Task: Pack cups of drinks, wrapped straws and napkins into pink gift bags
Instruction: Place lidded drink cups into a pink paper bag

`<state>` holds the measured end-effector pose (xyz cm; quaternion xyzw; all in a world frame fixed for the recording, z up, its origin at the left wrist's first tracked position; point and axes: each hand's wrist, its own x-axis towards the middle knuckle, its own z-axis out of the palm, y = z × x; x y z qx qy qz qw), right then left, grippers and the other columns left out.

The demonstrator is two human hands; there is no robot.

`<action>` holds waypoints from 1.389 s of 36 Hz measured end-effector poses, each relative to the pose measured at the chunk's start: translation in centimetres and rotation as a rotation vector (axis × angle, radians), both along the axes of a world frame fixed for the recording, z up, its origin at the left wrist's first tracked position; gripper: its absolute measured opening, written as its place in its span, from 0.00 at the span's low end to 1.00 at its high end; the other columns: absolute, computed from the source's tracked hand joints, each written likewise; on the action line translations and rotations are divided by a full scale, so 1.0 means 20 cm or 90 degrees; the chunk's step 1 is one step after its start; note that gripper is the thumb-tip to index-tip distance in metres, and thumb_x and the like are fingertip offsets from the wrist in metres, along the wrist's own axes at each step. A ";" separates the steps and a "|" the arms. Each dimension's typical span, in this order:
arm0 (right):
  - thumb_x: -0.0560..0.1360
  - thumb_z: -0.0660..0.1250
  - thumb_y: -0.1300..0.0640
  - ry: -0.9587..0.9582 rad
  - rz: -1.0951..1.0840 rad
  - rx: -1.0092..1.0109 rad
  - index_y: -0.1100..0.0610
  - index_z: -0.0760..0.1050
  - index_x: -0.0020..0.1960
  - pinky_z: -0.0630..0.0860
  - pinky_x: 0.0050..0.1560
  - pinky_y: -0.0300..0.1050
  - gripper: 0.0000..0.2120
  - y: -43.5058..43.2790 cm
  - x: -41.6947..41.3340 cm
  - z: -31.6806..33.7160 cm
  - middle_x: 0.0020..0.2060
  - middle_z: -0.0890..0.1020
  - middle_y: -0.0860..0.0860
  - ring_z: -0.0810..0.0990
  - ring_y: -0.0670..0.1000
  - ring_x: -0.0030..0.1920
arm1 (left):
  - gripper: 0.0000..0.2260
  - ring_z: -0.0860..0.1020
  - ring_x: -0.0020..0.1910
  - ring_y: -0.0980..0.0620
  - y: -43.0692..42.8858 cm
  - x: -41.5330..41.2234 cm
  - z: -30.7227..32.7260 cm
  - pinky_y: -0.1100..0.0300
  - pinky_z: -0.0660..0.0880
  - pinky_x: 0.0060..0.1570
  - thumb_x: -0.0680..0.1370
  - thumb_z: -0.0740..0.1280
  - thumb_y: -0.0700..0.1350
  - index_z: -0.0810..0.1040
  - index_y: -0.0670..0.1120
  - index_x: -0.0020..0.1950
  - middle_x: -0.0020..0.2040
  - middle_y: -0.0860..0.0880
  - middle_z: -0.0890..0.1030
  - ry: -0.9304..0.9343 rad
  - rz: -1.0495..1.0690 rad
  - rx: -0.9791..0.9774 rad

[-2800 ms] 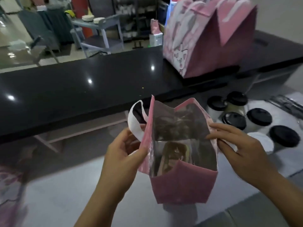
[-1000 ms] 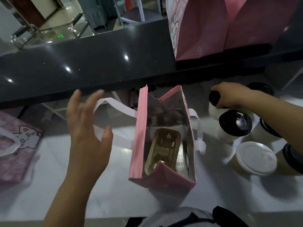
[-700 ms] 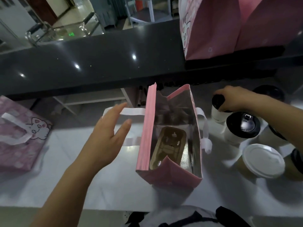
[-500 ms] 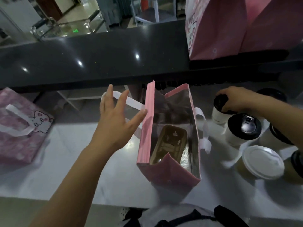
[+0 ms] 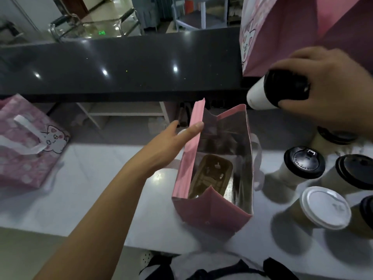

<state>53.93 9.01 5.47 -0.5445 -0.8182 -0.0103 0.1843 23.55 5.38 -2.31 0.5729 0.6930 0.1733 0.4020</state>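
Note:
An open pink gift bag (image 5: 210, 213) with a silver lining stands on the white worktop (image 5: 90, 190). A brown cardboard cup tray (image 5: 212, 175) lies at its bottom. My left hand (image 5: 171, 144) presses flat, fingers straight, against the bag's left wall near the rim. My right hand (image 5: 327, 85) grips a white cup with a black lid (image 5: 276, 92) by the lid, tilted in the air above the bag's far right corner.
Several lidded cups stand right of the bag: a black-lidded one (image 5: 302, 164), a white-lidded one (image 5: 323, 209). A flat pink cat-print bag (image 5: 26, 146) lies at left. Filled pink bags (image 5: 282, 33) stand on the black raised counter (image 5: 131, 63).
My right hand has lifted the black-lidded cup off the worktop, up and over toward the bag. My left hand moved right, from beside the handle to the bag's left wall.

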 end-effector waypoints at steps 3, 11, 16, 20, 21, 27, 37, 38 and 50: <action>0.67 0.68 0.44 0.023 0.062 0.064 0.46 0.70 0.70 0.73 0.60 0.65 0.32 -0.09 -0.07 0.10 0.64 0.75 0.54 0.75 0.65 0.58 | 0.57 0.68 0.74 0.43 0.02 0.02 -0.01 0.37 0.65 0.70 0.57 0.58 0.84 0.54 0.58 0.81 0.81 0.52 0.60 0.022 -0.041 -0.037; 0.64 0.68 0.42 0.039 0.200 -0.098 0.38 0.71 0.67 0.75 0.57 0.48 0.31 -0.27 -0.26 0.19 0.62 0.74 0.40 0.76 0.47 0.58 | 0.28 0.81 0.46 0.55 0.00 0.02 -0.03 0.64 0.75 0.37 0.64 0.69 0.66 0.73 0.58 0.61 0.49 0.57 0.81 -0.054 -0.082 -0.037; 0.65 0.67 0.43 -0.057 0.218 -0.149 0.36 0.70 0.67 0.78 0.52 0.51 0.30 -0.24 -0.35 0.12 0.63 0.74 0.39 0.77 0.47 0.55 | 0.20 0.82 0.50 0.47 -0.04 -0.01 -0.02 0.50 0.78 0.51 0.67 0.65 0.63 0.79 0.54 0.53 0.49 0.49 0.83 -0.141 -0.005 -0.036; 0.67 0.70 0.48 -0.131 0.232 -0.164 0.37 0.69 0.69 0.79 0.50 0.51 0.31 -0.15 -0.43 0.03 0.64 0.73 0.42 0.76 0.50 0.55 | 0.14 0.82 0.47 0.48 -0.05 -0.03 0.00 0.51 0.76 0.47 0.70 0.64 0.61 0.83 0.55 0.45 0.44 0.51 0.85 -0.167 0.038 -0.005; 0.67 0.70 0.49 -0.155 0.236 -0.179 0.37 0.69 0.68 0.79 0.49 0.51 0.30 -0.13 -0.45 0.00 0.64 0.73 0.42 0.76 0.50 0.55 | 0.12 0.81 0.48 0.47 -0.04 -0.03 0.01 0.51 0.75 0.47 0.72 0.64 0.60 0.83 0.55 0.44 0.45 0.50 0.85 -0.167 0.034 0.013; 0.71 0.70 0.54 -0.264 0.261 -0.260 0.45 0.75 0.64 0.79 0.48 0.49 0.21 -0.03 -0.57 -0.18 0.57 0.77 0.48 0.78 0.51 0.51 | 0.27 0.76 0.66 0.50 -0.06 -0.10 0.05 0.58 0.79 0.53 0.78 0.70 0.44 0.68 0.56 0.76 0.69 0.52 0.76 -0.140 -0.003 0.094; 0.72 0.70 0.54 -0.231 0.271 -0.282 0.44 0.71 0.67 0.76 0.45 0.47 0.24 0.05 -0.57 -0.36 0.56 0.72 0.49 0.73 0.53 0.52 | 0.39 0.65 0.74 0.53 -0.19 -0.15 0.14 0.46 0.72 0.66 0.74 0.74 0.54 0.54 0.68 0.78 0.78 0.59 0.63 0.101 -0.079 0.228; 0.72 0.70 0.55 -0.229 0.269 -0.281 0.44 0.72 0.67 0.76 0.45 0.47 0.24 0.05 -0.57 -0.38 0.56 0.71 0.49 0.74 0.53 0.51 | 0.39 0.62 0.76 0.51 -0.20 -0.15 0.15 0.40 0.68 0.71 0.74 0.74 0.55 0.55 0.66 0.78 0.79 0.58 0.62 0.130 -0.084 0.236; 0.74 0.69 0.56 -0.265 0.270 -0.328 0.49 0.73 0.67 0.77 0.56 0.52 0.22 0.04 -0.60 -0.56 0.64 0.74 0.51 0.76 0.55 0.59 | 0.38 0.52 0.81 0.50 -0.23 -0.18 0.08 0.41 0.49 0.77 0.70 0.56 0.74 0.50 0.69 0.78 0.81 0.59 0.56 0.255 -0.120 0.180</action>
